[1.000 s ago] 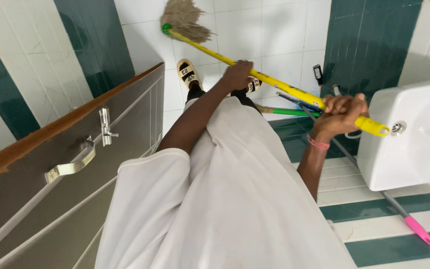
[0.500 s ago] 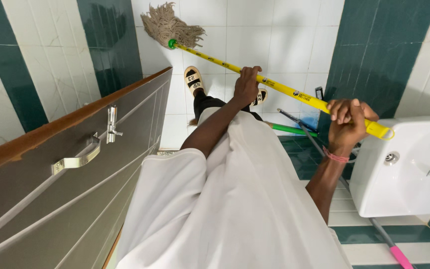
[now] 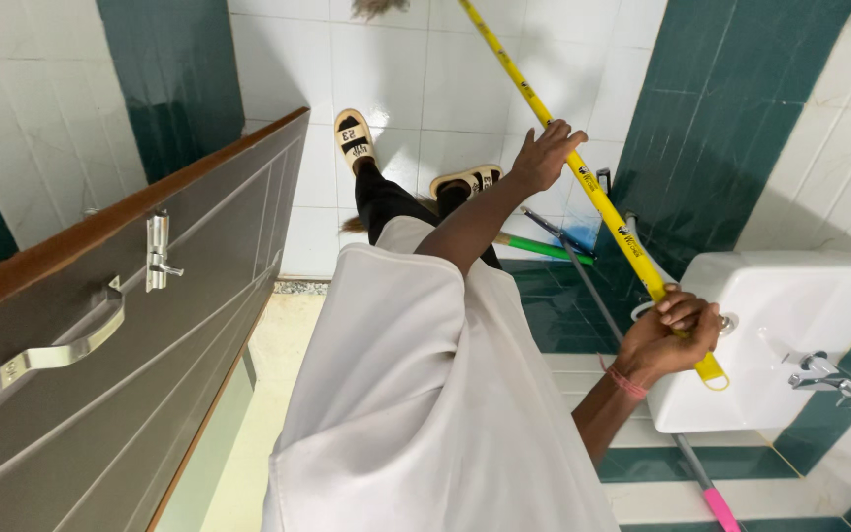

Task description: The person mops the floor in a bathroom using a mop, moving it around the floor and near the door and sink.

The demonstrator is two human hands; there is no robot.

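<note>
Both hands are gripping a long, smooth yellow mop handle [image 3: 583, 182], left hand [image 3: 547, 156] wrapping mid-shaft, right hand [image 3: 675, 335] clenching near its end beside a glossy white sink [image 3: 790, 335], stringy mop head [image 3: 378, 8] lying far beyond the fingers on shiny white tiles [image 3: 425, 79].

White tiled floor [image 3: 425, 89], two sandalled feet [image 3: 355, 138] on it, mop head [image 3: 378, 8] at top edge
</note>
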